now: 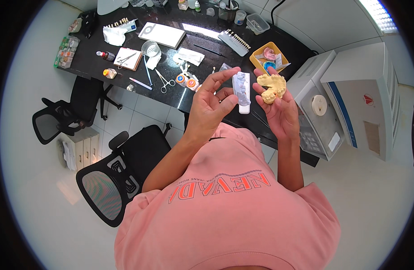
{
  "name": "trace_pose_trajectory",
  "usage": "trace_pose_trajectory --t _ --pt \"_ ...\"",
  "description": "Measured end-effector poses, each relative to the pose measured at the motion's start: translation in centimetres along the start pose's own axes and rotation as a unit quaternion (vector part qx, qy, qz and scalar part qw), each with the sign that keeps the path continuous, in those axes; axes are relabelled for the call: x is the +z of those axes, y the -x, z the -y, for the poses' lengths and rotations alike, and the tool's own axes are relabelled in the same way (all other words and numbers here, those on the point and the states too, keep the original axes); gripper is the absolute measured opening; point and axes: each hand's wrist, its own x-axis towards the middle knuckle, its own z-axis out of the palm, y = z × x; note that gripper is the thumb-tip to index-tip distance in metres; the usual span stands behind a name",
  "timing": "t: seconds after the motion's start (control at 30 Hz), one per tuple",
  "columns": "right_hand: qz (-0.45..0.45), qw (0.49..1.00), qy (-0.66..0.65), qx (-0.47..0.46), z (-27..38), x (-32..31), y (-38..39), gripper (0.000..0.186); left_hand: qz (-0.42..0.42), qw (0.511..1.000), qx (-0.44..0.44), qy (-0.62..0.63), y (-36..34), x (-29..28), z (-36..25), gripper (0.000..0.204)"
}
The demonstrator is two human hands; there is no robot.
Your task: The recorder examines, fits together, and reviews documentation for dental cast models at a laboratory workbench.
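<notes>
While both forearms rise from the near edge over a pink shirt, the left hand (211,104) holds a pale, translucent rectangular tray (242,90) between thumb and curled lower fingers, the index finger extended straight beside it and touching its far left corner; the tray's long axis runs near to far, its white rounded end pointing near, and its surface looks smooth, glossy plastic with a moulded greyish insert. Just to its right, apart by a narrow gap, the right hand (280,110) lies palm up with fingers loosely spread, cradling a yellow dental cast (272,87) on the fingertips; the cast is matt, chalky plaster, horseshoe-shaped and lumpy with tooth forms, its long axis tilted from near left to far right. Both things are held in the air above the near edge of a black glossy worktable (94,54). On that table: a yellow plastic bin (257,57) holding a pink cast, far right; a row of tooth shade tabs (235,41); a flat white box (162,34); steel scissors (163,81); crumpled white tissue (113,35). A grey-and-white machine (355,99) stands right of the table; two black mesh office chairs (106,184) stand on the tiled floor at left.
</notes>
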Motion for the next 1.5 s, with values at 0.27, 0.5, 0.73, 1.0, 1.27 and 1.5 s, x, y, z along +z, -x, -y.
trace_pose_trajectory --t 0.27,0.5,0.73,1.0,1.27,1.5 --pt "-0.034 0.988 0.148 -0.028 -0.1 0.7 -0.3 0.064 -0.011 0.997 -0.055 0.048 0.6 0.3 -0.8 0.050" --pt "0.032 0.907 0.399 -0.129 0.4 2.8 -0.4 0.064 -0.028 0.997 -0.060 0.031 1.1 0.4 -1.3 0.051" --pt "0.067 0.900 0.414 -0.119 0.2 3.1 -0.4 0.063 -0.027 0.997 -0.070 0.015 1.5 0.2 -1.6 0.052" --pt "0.029 0.936 0.339 -0.087 -0.2 3.3 -0.2 0.060 -0.023 0.997 -0.060 0.046 1.5 0.2 -1.5 0.053" --pt "0.054 0.914 0.388 -0.106 -0.1 3.3 -0.2 0.061 -0.035 0.997 -0.057 0.028 1.7 0.1 -1.3 0.051" --pt "0.065 0.918 0.377 -0.107 -0.3 3.0 -0.3 0.064 -0.032 0.998 -0.053 0.021 1.8 -0.1 -1.3 0.048"
